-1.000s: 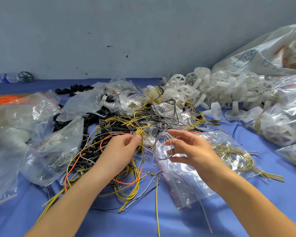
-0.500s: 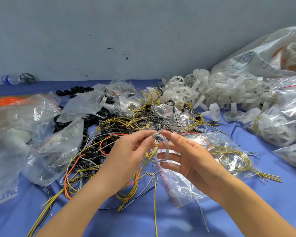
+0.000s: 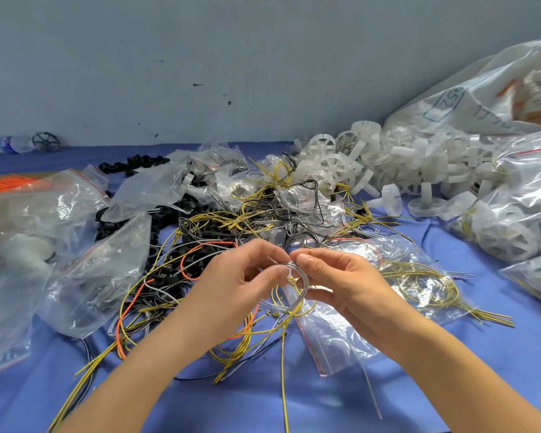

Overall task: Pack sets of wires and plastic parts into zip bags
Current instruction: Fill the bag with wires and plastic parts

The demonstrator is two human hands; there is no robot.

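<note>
- A grey wire coil (image 3: 303,278) is held at centre frame, lifted off the surface (image 3: 512,354), pinched from both sides.
- The left hand (image 3: 241,276) is closed: thumb and forefinger are nipped on the coil's left edge, the other fingers curled under.
- The right hand (image 3: 341,282) is closed too: thumb and fingertips are pinched on the coil's top and right side.
- A zip bag (image 3: 334,335) with a red seal strip is laid flat just below the right hand; it looks nearly empty, but the contents cannot be fully made out.
- The wire tangle (image 3: 231,223) of yellow, black, grey and orange wires is spread unsorted behind and under the hands.
- The white plastic wheels (image 3: 388,164) are heaped loose at upper right; the black plastic parts (image 3: 132,160) are scattered at upper left of centre.
- The filled bags (image 3: 519,214) at the right edge are seen holding white wheels and wires, so these are judged finished sets.
- The task is judged partway done: some sets are bagged, and a lot of loose stock is left.
- The step in hand is judged to be coiling one wire for bagging.
</note>
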